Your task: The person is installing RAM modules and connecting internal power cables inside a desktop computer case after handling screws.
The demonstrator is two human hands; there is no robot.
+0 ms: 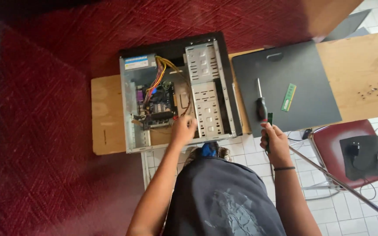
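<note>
Dark grey printed shirt fills the bottom of my view, hiding the floor below both forearms. My left hand reaches into the open grey metal computer case, fingers curled at its near edge beside the green motherboard; whether they grip anything I cannot tell. My right hand is closed on a small green memory stick, mostly hidden by the fingers. Just beyond it lies the black-and-red-handled screwdriver on the removed black side panel, with a second green memory stick further out. Tiny screws lie scattered on the wooden board, hard to count.
</note>
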